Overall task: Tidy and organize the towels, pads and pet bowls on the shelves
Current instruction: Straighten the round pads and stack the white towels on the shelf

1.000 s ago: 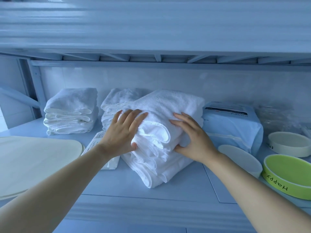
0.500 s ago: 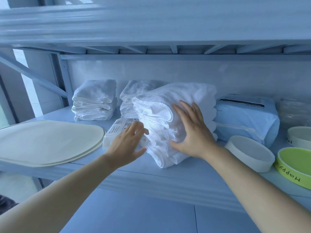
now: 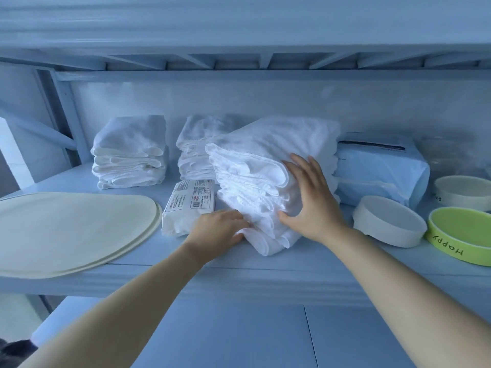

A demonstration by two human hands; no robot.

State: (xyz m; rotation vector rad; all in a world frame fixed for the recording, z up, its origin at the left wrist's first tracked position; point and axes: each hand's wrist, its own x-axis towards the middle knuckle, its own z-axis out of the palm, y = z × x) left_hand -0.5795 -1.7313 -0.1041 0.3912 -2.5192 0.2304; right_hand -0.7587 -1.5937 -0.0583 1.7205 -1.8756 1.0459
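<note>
A tall pile of folded white towels [image 3: 255, 171] leans on the shelf [image 3: 265, 272] in the middle. My right hand [image 3: 309, 197] lies flat on the pile's front right side, fingers spread. My left hand [image 3: 219, 231] touches the pile's lower left edge, with fingertips tucked at the bottom fold. Two smaller towel stacks stand behind: one at the left [image 3: 130, 155], one [image 3: 196, 152] partly hidden by the big pile. A flat white packet [image 3: 190, 205] lies left of the pile.
Cream oval mats [image 3: 71, 229] lie at the left. A blue pack of pads [image 3: 382, 171] stands right of the pile. A white bowl [image 3: 389, 221], a green bowl [image 3: 462, 232] and a cream bowl [image 3: 463, 192] sit at the right. An upper shelf [image 3: 239, 30] hangs close overhead.
My left hand has slid from the pile's top down to its lower left edge. My right hand has shifted up the front of the pile. The view has turned left and pulled back.
</note>
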